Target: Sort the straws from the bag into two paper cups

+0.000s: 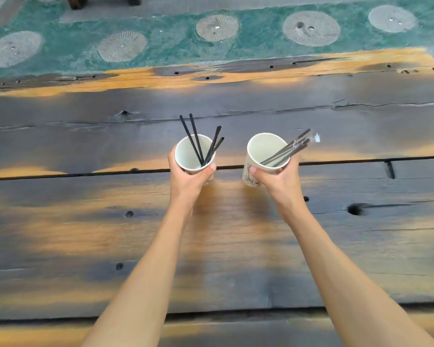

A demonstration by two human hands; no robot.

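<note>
Two white paper cups are held over the dark wooden table. My left hand grips the left paper cup, in which several bare black straws stand and fan outward. My right hand grips the right paper cup, tilted a little to the right. Several straws in clear wrappers lean over its right rim. No bag is in view.
The table is made of dark, worn planks with knots, holes and a long crack across the middle. Beyond its far edge lies a green floor with round stone discs. Dark furniture legs stand at the top left.
</note>
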